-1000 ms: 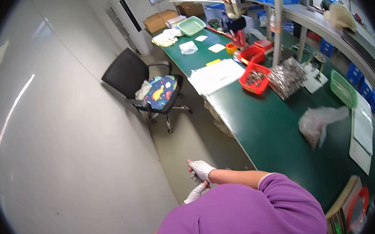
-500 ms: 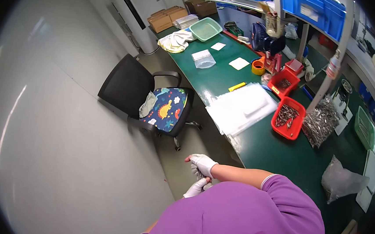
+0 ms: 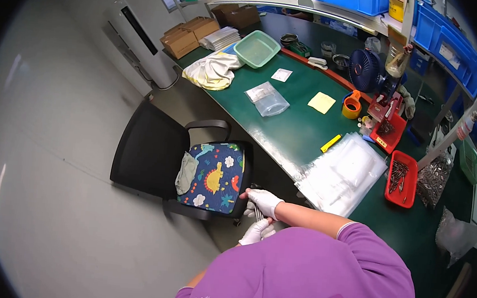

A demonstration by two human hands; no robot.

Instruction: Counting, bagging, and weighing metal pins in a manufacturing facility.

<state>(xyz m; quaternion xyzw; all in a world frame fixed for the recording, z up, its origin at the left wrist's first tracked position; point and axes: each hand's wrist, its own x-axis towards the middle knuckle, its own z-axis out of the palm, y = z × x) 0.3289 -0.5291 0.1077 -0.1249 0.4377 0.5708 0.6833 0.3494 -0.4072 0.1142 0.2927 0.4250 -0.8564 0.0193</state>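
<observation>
Both hands wore white gloves and sat close together just off the front edge of the green worktop [image 3: 302,126], above the floor and beside the black office chair [image 3: 153,159]. The right hand [image 3: 265,201] was uppermost, its fingers curled, and the left hand [image 3: 255,232] lay directly below it; between them ran a small bundle of thin metal rods [image 3: 257,213], which both hands appeared to grip, though the exact closure of the fingers was too small to tell. The right forearm was bare up to a purple sleeve [image 3: 318,273]. The chair carried a seat cushion [image 3: 217,175] printed with coloured dinosaurs and a folded grey cloth [image 3: 186,173] lying on its left part. On the worktop, near the hands, lay a stack of clear plastic bags [image 3: 343,177], and just beyond it a red tray [image 3: 402,178] holding small metal parts. Farther back were a yellow marker [image 3: 331,143], a yellow sticky pad [image 3: 321,102], an orange tape roll [image 3: 352,107], a blue desk fan [image 3: 364,62], a clear bag [image 3: 267,98], a pale green basin [image 3: 256,48] and a bundled cream cloth [image 3: 214,71].
</observation>
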